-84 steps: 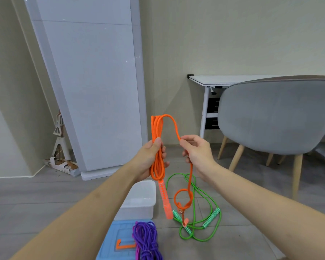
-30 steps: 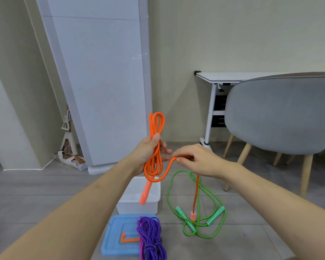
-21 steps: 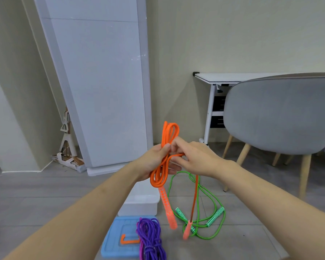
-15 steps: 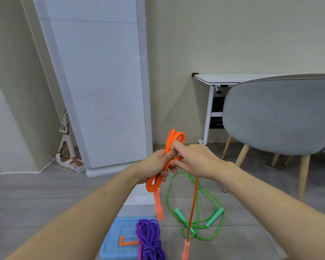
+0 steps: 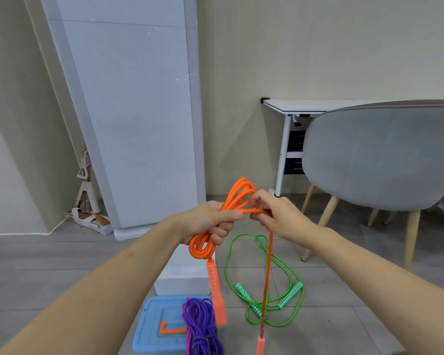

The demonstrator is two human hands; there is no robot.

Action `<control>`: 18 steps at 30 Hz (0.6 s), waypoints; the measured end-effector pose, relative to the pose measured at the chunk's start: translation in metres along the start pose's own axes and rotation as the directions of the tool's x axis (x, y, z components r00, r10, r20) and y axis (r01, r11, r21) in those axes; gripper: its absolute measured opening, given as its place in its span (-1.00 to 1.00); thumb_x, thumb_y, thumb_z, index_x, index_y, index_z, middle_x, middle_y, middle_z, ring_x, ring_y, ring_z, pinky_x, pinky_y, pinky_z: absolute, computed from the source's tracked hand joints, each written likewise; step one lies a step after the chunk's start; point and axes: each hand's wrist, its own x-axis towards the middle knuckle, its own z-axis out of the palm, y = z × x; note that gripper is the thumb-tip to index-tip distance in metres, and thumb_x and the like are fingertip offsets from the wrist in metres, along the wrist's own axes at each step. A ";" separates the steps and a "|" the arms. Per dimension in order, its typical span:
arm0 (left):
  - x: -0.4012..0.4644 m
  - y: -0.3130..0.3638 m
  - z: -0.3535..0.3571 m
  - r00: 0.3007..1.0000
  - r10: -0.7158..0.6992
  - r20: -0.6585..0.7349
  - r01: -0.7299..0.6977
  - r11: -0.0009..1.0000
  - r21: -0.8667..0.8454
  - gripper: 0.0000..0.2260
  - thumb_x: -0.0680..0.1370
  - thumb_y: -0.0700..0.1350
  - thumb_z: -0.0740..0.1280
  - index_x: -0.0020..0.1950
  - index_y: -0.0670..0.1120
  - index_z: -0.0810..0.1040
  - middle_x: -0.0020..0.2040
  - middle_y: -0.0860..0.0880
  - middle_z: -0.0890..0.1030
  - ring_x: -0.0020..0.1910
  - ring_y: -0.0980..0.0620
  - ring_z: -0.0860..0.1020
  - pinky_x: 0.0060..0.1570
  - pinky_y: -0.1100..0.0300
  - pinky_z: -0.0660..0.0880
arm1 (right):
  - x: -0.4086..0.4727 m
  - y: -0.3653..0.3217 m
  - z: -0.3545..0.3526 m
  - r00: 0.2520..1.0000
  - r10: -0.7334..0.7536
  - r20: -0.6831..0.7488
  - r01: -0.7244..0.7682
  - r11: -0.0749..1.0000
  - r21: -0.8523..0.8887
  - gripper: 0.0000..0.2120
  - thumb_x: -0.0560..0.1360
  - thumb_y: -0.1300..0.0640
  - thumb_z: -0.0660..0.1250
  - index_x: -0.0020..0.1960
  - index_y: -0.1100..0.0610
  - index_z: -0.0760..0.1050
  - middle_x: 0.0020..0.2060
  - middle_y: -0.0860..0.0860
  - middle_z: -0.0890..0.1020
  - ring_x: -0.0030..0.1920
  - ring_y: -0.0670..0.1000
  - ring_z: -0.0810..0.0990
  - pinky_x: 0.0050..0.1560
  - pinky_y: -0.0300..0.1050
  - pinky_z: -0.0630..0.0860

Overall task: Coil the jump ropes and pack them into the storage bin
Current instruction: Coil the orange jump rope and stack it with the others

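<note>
The right hand [image 5: 280, 217] has wrapped the orange rope [image 5: 237, 198]'s free end across the bundle.

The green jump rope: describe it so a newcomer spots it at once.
Start at the grey chair on the right and look down to the floor in front of it. There the green jump rope lies in loose, uncoiled loops. Unlike the held orange jump rope, its handles are green-and-white patterned.

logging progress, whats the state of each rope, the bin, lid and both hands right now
orange jump rope: partly coiled, tail hanging loose
left hand: grips the coil
right hand: pinches the wrapping strand
green jump rope: uncoiled, on the floor
purple jump rope: bundled, lying on the lid
white storage bin: open
blue lid: off, flat on the floor
</note>
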 end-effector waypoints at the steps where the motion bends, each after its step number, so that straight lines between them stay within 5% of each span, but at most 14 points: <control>1: 0.001 0.001 0.000 1.000 0.021 0.005 -0.021 0.999 -0.037 -0.72 0.67 -0.09 0.26 -0.22 0.00 0.32 -0.40 0.06 0.16 -0.54 0.19 0.13 -0.58 0.35 0.20 | 0.000 -0.001 0.001 1.000 0.019 -0.022 -0.019 0.999 0.036 -0.77 0.56 0.19 0.40 0.04 -0.01 0.37 -0.39 -0.09 0.60 -0.35 -0.06 0.59 -0.21 -0.10 0.53; 9: 0.001 0.005 -0.005 0.990 0.138 -0.041 -0.144 0.952 -0.271 -0.70 0.64 -0.07 0.26 -0.27 -0.03 0.31 -0.42 0.06 0.20 -0.57 0.20 0.15 -0.58 0.35 0.20 | 0.000 -0.005 0.004 0.995 0.084 -0.057 -0.068 0.971 0.228 -0.51 0.61 0.35 0.21 0.35 -0.18 0.33 -0.04 -0.01 0.63 -0.17 -0.02 0.66 -0.05 -0.16 0.61; 12: 0.002 0.006 -0.008 0.979 0.180 -0.097 -0.201 0.936 -0.290 -0.73 0.66 -0.07 0.24 -0.22 -0.04 0.32 -0.41 0.05 0.21 -0.57 0.19 0.16 -0.58 0.34 0.22 | 0.001 -0.010 0.007 0.983 0.171 -0.068 -0.132 0.914 0.383 -0.49 0.61 0.36 0.23 0.42 -0.09 0.25 0.03 0.11 0.56 -0.16 0.08 0.73 -0.05 -0.04 0.69; 15: 0.001 0.008 -0.013 0.960 0.224 -0.166 -0.268 0.905 -0.331 -0.75 0.68 -0.06 0.22 -0.20 -0.05 0.33 -0.42 0.06 0.22 -0.59 0.20 0.18 -0.59 0.34 0.25 | 0.007 -0.010 0.000 0.951 0.302 -0.072 -0.216 0.809 0.547 -0.58 0.58 0.36 0.34 0.30 0.04 0.28 -0.06 0.19 0.57 -0.29 0.11 0.70 -0.22 -0.06 0.67; 18: 0.000 0.010 -0.018 0.940 0.259 -0.224 -0.326 0.875 -0.357 -0.74 0.68 -0.06 0.20 -0.21 -0.05 0.34 -0.42 0.06 0.22 -0.59 0.19 0.18 -0.59 0.33 0.26 | 0.009 -0.009 -0.005 0.930 0.364 -0.054 -0.275 0.786 0.554 -0.76 0.56 0.29 0.42 0.12 0.15 0.39 -0.21 0.14 0.64 -0.41 -0.11 0.57 -0.39 -0.22 0.49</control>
